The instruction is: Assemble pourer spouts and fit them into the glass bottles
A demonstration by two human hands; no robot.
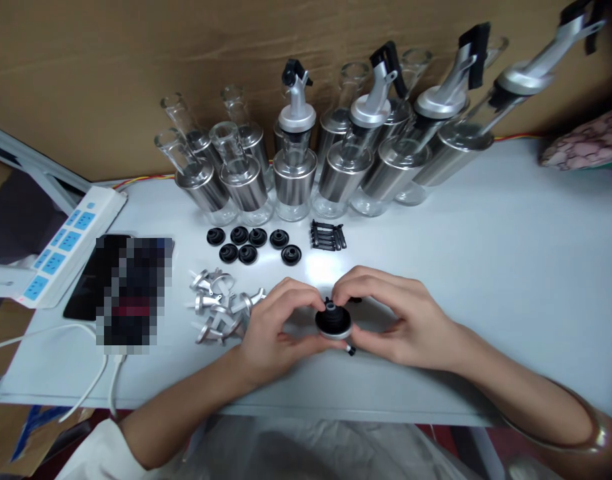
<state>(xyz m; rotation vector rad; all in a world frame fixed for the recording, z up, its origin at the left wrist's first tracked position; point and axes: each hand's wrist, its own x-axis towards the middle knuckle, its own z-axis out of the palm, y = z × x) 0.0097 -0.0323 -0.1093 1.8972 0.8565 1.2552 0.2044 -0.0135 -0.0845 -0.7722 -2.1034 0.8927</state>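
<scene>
My left hand [275, 327] and my right hand [396, 320] meet at the table's front middle, fingers pinched round a silver pourer cap with a black rubber stopper [333, 322] seated in it. A small black piece pokes out under the cap. To the left of my left hand lies a heap of silver pourer spouts [217, 307]. Beyond my hands sit several loose black stoppers [251, 244] and a row of small black clips [327, 236].
Several glass-and-steel oil bottles [295, 175] stand along the back, some fitted with pourers [297, 107]. A power strip [69, 243] and a phone [89, 283] with white cable lie at the left. A patterned cloth [586, 143] rests at the right. The white table [511, 267] ends near me.
</scene>
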